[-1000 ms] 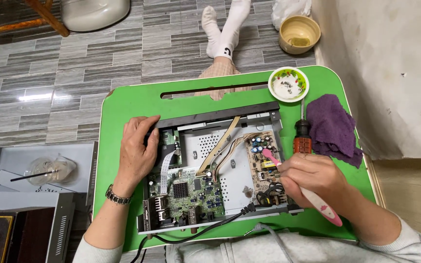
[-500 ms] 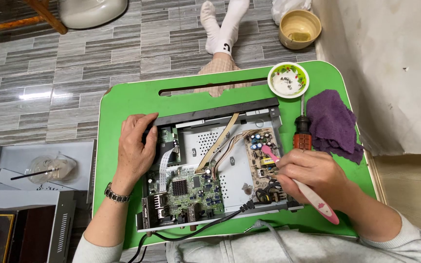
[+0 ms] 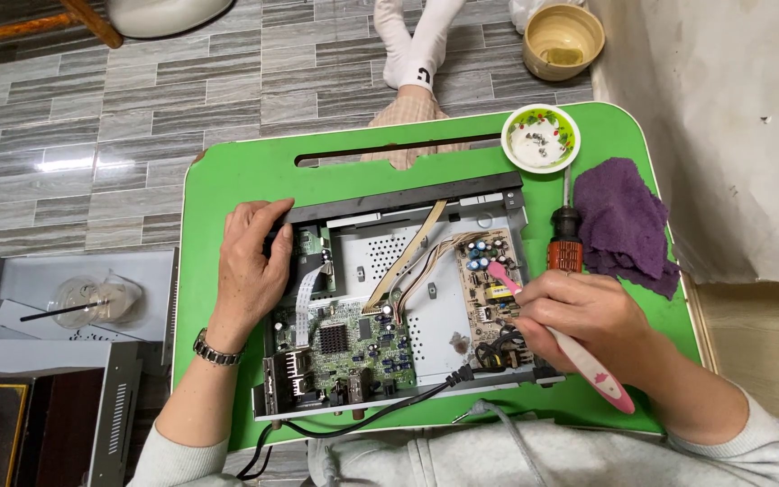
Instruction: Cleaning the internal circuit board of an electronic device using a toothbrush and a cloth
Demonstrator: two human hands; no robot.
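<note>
An opened electronics box with green and tan circuit boards lies on a green lap table. My left hand rests flat on the box's left edge, holding it steady. My right hand grips a pink and white toothbrush. Its pink head touches the tan power board on the right side of the box.
A small white dish with screws sits at the table's far right corner. A screwdriver and a purple cloth lie right of the box. A yellow bowl stands on the tiled floor. A metal cover lies at left.
The toothbrush head has shifted slightly on the power board. My left hand stays on the box's left edge. The view has drifted a little.
</note>
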